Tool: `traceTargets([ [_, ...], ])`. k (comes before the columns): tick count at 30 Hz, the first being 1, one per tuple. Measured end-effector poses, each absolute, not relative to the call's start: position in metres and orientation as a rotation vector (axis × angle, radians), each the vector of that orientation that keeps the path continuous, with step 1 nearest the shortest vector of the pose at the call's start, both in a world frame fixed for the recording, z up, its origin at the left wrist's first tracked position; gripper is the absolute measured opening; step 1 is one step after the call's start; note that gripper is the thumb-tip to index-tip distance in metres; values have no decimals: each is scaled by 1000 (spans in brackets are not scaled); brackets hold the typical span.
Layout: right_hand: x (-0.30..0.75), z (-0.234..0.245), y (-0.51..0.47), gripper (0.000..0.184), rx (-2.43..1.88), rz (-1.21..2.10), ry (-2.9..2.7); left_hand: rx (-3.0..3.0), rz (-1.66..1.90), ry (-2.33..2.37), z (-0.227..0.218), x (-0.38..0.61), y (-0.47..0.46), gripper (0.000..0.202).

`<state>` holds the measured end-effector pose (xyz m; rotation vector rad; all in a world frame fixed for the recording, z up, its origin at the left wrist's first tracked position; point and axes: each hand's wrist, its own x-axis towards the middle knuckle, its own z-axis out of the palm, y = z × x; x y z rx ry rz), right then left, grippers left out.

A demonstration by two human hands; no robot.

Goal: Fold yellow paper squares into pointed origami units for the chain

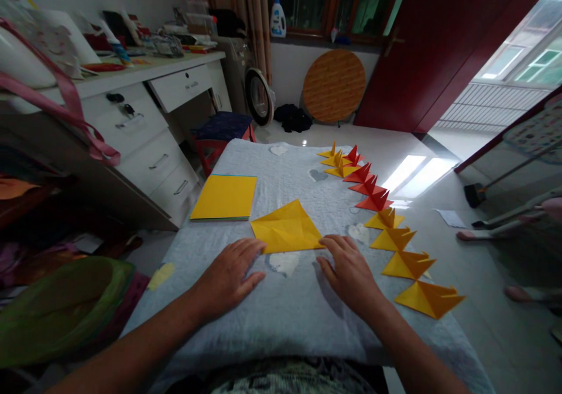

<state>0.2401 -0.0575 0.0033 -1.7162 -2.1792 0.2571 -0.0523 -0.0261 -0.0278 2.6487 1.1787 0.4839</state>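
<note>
A partly folded sheet of yellow origami paper lies on the cloth, with creases across it and one point facing away from me. My left hand rests at its lower left corner, fingers stretched and touching the edge, thumb apart on the cloth. At the right corner, the fingertips of my right hand touch the paper, the thumb spread below them. Beyond my left hand sits a stack of square paper, yellow on top. Folded yellow paper pieces and red ones stand in a line along the right side.
A pale grey-blue cloth with heart patterns covers the table. A green-rimmed basket stands at lower left. Beyond are a red stool, a white desk and a washing machine. Another person's legs show at right.
</note>
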Motion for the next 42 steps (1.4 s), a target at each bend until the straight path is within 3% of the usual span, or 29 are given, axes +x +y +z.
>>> traceTargets([
  [3,220,4,-43,39,-1650,397,-2245,2572,605,1170,-20,-41,-10,59],
  [7,205,-4,-31,47,-1709,527,-2229,2530,690,1057,-19,-33,9,88],
  [10,202,-10,-27,48,-1745,544,-2178,2503,777,1090,-28,-34,17,94],
  [18,207,-18,-31,20,-1613,449,-2140,2467,743,1152,-33,-47,20,79],
  [30,224,-17,-27,18,-1372,416,-1776,2485,879,938,-14,-39,4,26],
  [38,228,-27,-18,23,-1376,467,-1807,2911,741,700,-13,-21,-6,24],
  [42,231,-31,-20,44,-1362,442,-1947,3077,658,756,-12,-15,-10,24],
])
